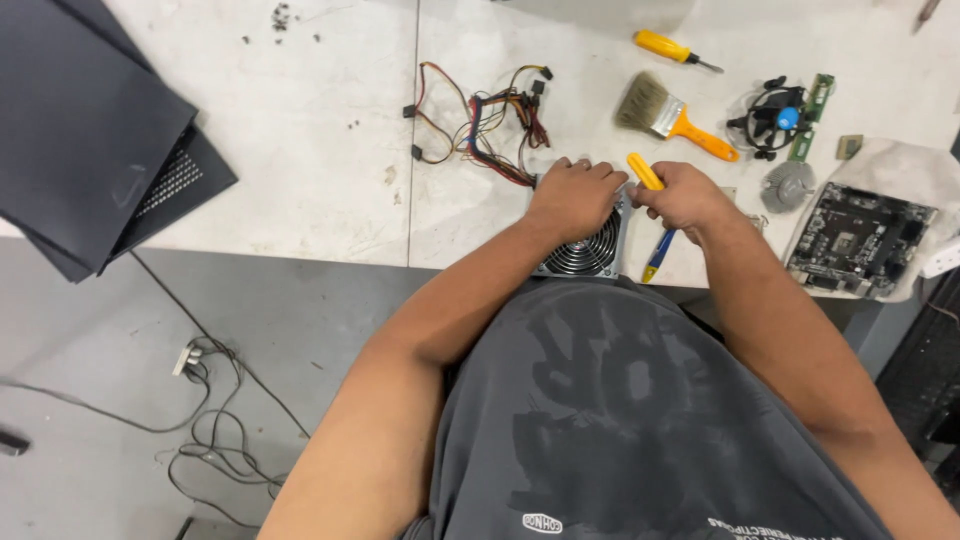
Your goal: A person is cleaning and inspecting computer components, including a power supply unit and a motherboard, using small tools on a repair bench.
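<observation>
grey t-shirt point(620, 400) nearest. left hand point(572, 197) clamped over power supply unit point(588, 250) at tabletop point(300, 150) edge; right hand point(682, 195) closed round yellow-handled screwdriver point(645, 171). risks: tip slipping toward left fingers, unit tipping off edge, snagging wire bundle point(490, 120).

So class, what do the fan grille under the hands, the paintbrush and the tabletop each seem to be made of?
Fan grille: looks like bright metal wire, since its concentric rings shine silver.
Paintbrush: glossy orange handle, probably plastic; a shiny band, likely metal; pale bristles, natural or synthetic unclear.
Tabletop: a hard white surface, scuffed and stained, perhaps laminate or painted board.
</observation>
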